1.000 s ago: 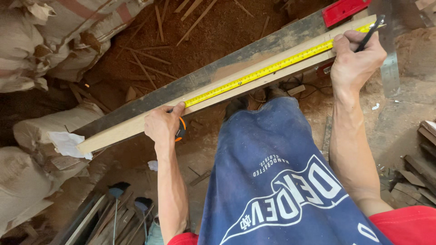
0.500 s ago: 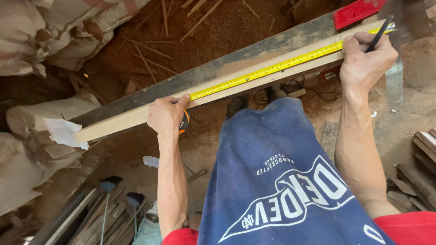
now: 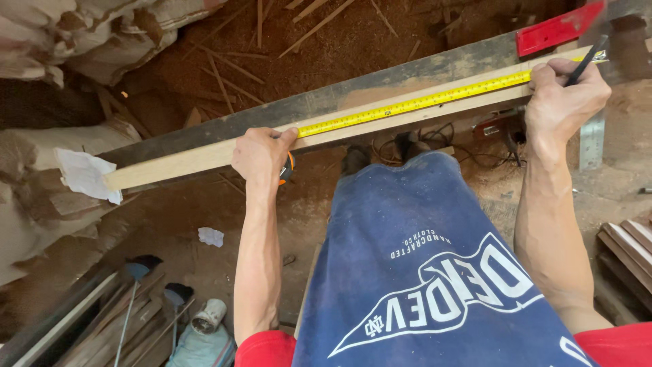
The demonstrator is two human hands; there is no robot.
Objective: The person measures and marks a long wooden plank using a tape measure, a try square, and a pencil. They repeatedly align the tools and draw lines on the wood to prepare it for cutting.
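Observation:
A long pale wooden strip lies on a dark beam, running from lower left to upper right. A yellow tape measure blade is stretched along the strip. My left hand grips the orange-and-black tape measure case and presses it against the strip. My right hand holds a dark pencil, its tip on the strip near the blade's far end.
A red tool sits on the beam at upper right. Stuffed sacks are piled at the left, with a white scrap by the strip's end. Wood offcuts lie at right, sticks and tools at lower left. Sawdust covers the floor.
The view has shifted, so strip and hands sit further right and lower in the frame. Both hands keep their grips and places on the strip.

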